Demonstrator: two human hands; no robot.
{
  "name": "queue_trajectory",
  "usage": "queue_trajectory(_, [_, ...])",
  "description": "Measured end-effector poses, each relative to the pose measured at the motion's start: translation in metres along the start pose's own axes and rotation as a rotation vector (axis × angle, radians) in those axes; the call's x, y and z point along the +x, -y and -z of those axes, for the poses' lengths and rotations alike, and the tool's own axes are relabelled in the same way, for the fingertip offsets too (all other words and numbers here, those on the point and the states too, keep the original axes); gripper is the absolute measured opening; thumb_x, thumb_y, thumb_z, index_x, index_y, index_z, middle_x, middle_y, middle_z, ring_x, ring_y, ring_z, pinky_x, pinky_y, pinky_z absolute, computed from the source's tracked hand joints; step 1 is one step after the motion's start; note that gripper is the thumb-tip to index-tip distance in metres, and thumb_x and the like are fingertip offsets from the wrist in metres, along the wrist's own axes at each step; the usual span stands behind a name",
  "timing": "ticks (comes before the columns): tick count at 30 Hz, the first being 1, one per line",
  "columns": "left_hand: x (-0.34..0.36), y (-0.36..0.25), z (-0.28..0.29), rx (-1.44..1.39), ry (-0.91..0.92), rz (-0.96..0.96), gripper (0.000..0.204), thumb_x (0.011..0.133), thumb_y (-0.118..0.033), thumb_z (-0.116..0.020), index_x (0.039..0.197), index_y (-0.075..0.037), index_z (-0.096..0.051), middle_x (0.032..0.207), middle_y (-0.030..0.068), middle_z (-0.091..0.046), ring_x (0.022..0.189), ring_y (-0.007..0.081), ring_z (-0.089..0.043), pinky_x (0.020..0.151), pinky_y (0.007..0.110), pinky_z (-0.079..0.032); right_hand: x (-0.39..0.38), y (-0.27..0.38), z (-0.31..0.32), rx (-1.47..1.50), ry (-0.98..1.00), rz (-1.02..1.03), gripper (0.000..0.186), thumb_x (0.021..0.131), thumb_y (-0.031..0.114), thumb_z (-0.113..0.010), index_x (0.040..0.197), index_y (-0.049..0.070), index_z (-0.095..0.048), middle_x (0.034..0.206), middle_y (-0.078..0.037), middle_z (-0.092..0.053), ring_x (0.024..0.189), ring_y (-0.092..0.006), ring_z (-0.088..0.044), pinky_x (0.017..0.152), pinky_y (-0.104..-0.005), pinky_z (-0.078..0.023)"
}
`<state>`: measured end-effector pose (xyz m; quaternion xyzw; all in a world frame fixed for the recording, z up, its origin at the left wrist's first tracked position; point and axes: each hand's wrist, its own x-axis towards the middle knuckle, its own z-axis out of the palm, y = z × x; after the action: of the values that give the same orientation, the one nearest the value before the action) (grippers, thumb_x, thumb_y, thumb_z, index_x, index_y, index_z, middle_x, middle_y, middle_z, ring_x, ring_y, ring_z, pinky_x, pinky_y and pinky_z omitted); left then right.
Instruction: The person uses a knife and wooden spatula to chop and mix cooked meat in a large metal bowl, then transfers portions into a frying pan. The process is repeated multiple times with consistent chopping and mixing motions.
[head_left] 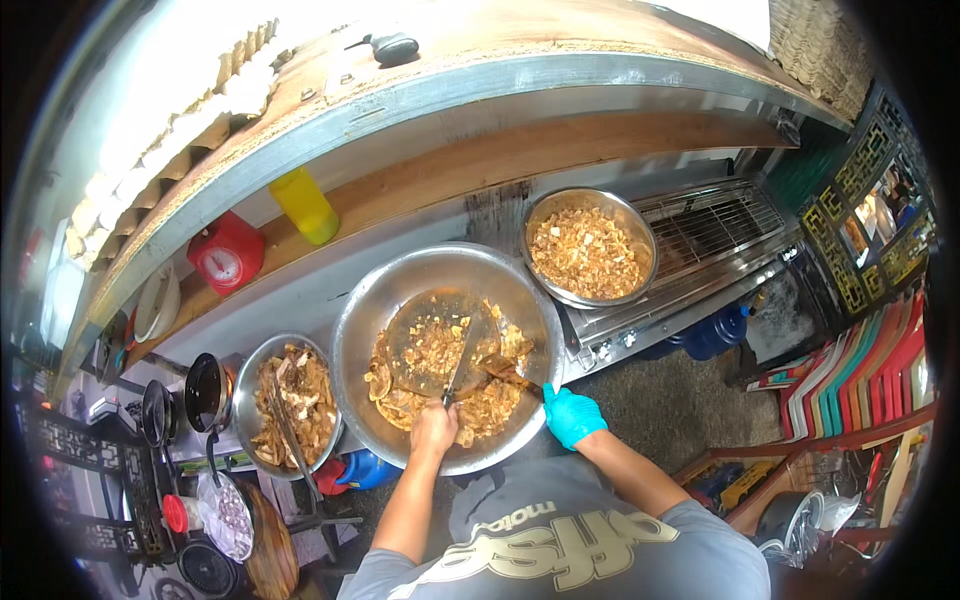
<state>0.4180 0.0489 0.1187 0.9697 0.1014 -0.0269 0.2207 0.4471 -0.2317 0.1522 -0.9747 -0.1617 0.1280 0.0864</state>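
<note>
Chopping, head view: we judge mincing on the round board (408,318) to be the step in hand.
Meat: chopped pieces (435,350) lie on the board; coarser pieces (398,408) lie toward the basin's (385,283) near edge.
Left grip (435,428): clenched round the knife (463,358), whose blade slants over the board's right side.
Right grip (572,415): gloved, at the basin's right edge by a long brown piece (505,370); whether grasping it, we cannot tell.
Next move: we think it calls for gathering coarser pieces under the blade, gloved fingers clear.
</note>
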Motion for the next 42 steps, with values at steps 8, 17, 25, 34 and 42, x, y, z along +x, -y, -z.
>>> queue_trajectory(8, [0.047, 0.015, -0.003, 0.024, 0.089, 0.11, 0.039, 0.094, -0.032, -0.057, 0.099, 0.006, -0.06, 0.085, 0.031, -0.067, 0.083, 0.0479, -0.066, 0.077, 0.054, -0.054, 0.01, 0.001, 0.01, 0.024, 0.018, -0.049, 0.036, 0.099, 0.018, -0.041, 0.126, -0.002, -0.054, 0.093, -0.025, -0.066, 0.076, -0.0401, -0.068, 0.062, -0.052, -0.054])
queue_trajectory(17, [0.031, 0.029, 0.0, -0.092, -0.014, 0.099, 0.037, 0.095, -0.033, -0.056, 0.095, 0.003, -0.056, 0.083, 0.0309, -0.067, 0.08, 0.0477, -0.067, 0.074, 0.054, -0.054, 0.026, 0.017, 0.011, 0.263, -0.08, -0.133, 0.045, 0.1, 0.023, -0.04, 0.137, -0.001, -0.049, 0.1, -0.027, -0.067, 0.087, -0.0444, -0.066, 0.076, -0.0535, -0.053])
queue_trajectory(25, [0.057, 0.083, 0.01, -0.105, -0.154, 0.357, 0.036, 0.096, -0.031, -0.052, 0.096, 0.003, -0.062, 0.09, 0.0297, -0.068, 0.092, 0.0457, -0.066, 0.084, 0.053, -0.051, 0.125, 0.033, -0.062, 0.289, -0.07, -0.146, 0.035, 0.098, 0.018, -0.042, 0.123, -0.004, -0.055, 0.101, -0.031, -0.066, 0.094, -0.0435, -0.067, 0.08, -0.0547, -0.053])
queue_trajectory(34, [0.039, 0.051, -0.028, -0.252, -0.109, 0.225, 0.041, 0.092, -0.034, -0.063, 0.096, 0.007, -0.065, 0.081, 0.0292, -0.067, 0.08, 0.0443, -0.068, 0.072, 0.048, -0.052, 0.153, 0.055, -0.131, 0.313, 0.111, -0.27, 0.035, 0.099, 0.015, -0.035, 0.122, -0.004, -0.053, 0.109, -0.031, -0.066, 0.1, -0.0446, -0.066, 0.086, -0.0527, -0.054])
queue_trajectory(42, [0.042, 0.046, -0.033, -0.369, 0.339, 0.256, 0.048, 0.094, -0.041, -0.058, 0.1, 0.005, -0.068, 0.089, 0.0281, -0.07, 0.087, 0.0401, -0.07, 0.079, 0.044, -0.054, 0.134, 0.064, -0.113, 0.349, 0.117, -0.227, 0.03, 0.093, 0.011, -0.045, 0.117, -0.006, -0.056, 0.106, -0.031, -0.066, 0.099, -0.0445, -0.066, 0.085, -0.0525, -0.054])
